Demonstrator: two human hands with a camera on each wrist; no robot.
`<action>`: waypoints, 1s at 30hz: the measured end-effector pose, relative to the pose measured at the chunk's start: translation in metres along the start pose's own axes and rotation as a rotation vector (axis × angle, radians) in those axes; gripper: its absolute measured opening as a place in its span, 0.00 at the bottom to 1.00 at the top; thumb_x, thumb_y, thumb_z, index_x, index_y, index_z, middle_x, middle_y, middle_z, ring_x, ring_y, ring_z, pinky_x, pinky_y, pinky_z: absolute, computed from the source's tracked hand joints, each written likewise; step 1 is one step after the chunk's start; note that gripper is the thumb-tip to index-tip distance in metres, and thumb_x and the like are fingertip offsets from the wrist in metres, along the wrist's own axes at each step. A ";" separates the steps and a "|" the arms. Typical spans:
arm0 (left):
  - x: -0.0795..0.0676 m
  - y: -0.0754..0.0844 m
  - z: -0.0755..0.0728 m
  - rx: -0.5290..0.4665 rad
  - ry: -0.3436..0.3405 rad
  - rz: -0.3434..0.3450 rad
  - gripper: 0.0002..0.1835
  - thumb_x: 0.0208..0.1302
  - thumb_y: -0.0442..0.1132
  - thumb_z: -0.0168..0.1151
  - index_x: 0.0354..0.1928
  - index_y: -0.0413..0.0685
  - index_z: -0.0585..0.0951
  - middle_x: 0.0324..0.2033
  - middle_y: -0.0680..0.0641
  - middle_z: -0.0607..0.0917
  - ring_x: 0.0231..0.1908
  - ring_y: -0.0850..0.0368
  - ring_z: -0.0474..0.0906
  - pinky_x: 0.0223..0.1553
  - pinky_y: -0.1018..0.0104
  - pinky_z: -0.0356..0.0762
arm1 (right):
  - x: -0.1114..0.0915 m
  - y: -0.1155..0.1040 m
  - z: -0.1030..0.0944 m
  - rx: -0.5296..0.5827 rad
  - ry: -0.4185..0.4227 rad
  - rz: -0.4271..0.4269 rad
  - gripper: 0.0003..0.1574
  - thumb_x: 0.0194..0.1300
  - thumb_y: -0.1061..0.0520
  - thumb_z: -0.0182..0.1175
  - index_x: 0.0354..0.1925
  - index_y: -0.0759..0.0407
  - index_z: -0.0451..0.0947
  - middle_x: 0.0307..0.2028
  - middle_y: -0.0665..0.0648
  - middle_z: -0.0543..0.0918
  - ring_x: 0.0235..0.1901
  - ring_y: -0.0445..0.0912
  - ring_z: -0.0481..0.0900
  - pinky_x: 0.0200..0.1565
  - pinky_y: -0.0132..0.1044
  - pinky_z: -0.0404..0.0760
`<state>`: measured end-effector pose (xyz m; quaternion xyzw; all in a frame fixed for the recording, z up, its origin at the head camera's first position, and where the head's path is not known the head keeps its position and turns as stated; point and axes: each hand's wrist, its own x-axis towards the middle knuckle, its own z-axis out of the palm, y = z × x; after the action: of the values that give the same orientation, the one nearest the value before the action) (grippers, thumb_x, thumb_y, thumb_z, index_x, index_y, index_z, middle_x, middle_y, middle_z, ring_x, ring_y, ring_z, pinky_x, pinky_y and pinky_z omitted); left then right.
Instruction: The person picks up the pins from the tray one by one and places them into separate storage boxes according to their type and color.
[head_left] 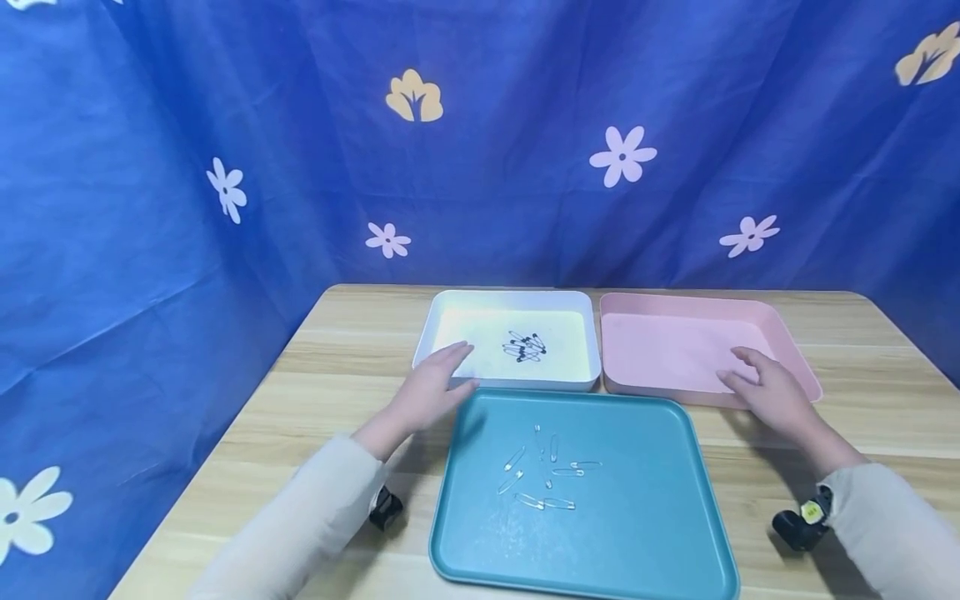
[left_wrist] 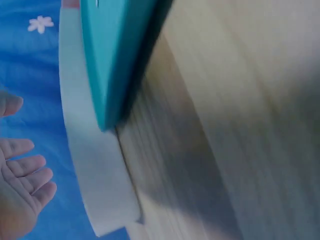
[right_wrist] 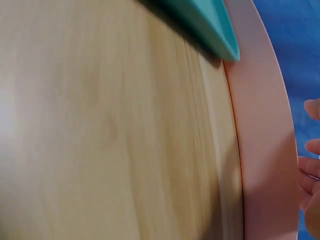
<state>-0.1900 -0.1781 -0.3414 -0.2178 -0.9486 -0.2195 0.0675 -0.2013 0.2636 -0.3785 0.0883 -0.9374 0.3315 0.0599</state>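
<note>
My left hand (head_left: 429, 392) hovers by the near left corner of the white tray (head_left: 517, 385), fingers relaxed and holding nothing. Inside that tray lies a small pile of safety pins with black heads (head_left: 525, 347). Over the near right part of the pink tray (head_left: 667, 333) is my right hand (head_left: 768, 392), its fingers loosely bent with nothing between them. Several silver safety pins (head_left: 567, 472) are scattered on the teal tray (head_left: 637, 533) between my forearms. In the left wrist view the left hand (left_wrist: 22, 195) shows spread fingers; the right hand (right_wrist: 311, 175) is partly cut off in its wrist view.
The white and pink trays stand side by side behind the teal tray on a wooden table (head_left: 300, 392). A blue curtain (head_left: 510, 200) with flower prints hangs behind and to the left. Dark wrist devices (head_left: 802, 525) sit under the sleeves.
</note>
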 end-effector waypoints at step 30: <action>-0.022 0.046 0.026 -0.186 -0.318 0.014 0.20 0.52 0.38 0.60 0.47 0.37 0.73 0.40 0.43 0.78 0.41 0.53 0.74 0.43 0.61 0.70 | -0.001 0.041 -0.020 -0.154 -0.085 0.043 0.58 0.58 0.40 0.50 0.58 0.83 0.32 0.55 0.84 0.39 0.57 0.71 0.32 0.54 0.61 0.32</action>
<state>-0.1509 -0.1381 -0.3515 -0.2617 -0.9214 -0.2684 -0.1024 -0.2076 0.3079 -0.3879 0.0772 -0.9635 0.2558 0.0195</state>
